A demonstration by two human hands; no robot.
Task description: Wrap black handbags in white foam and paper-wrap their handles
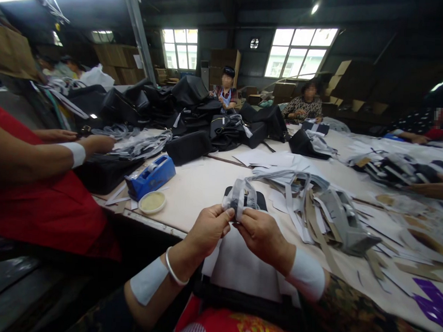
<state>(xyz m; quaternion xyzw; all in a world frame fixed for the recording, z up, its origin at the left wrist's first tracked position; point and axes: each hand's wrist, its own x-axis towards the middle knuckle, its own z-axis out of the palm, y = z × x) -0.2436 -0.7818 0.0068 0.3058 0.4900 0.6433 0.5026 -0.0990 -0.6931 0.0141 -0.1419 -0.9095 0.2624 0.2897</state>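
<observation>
My left hand [209,228] and my right hand [264,237] meet at the table's front edge, fingers pinched. Between them is a plastic-wrapped strap [238,193], its cloudy wrapping looped upward from my fingertips. Behind the strap lies a black piece with rounded corners [262,202], perhaps part of a bag; my hands partly cover it. White paper [247,263] spreads below my wrists towards my lap. A long wrapped strap [279,174] trails away to the right over a paper stack [297,164].
Left of my hands stand a blue tape dispenser [151,177] and a round tub [152,202]. A grey tape dispenser [346,219] sits among paper strips at right. Black bags [189,146] are heaped at the back. A co-worker's arm [58,153] reaches in from the left.
</observation>
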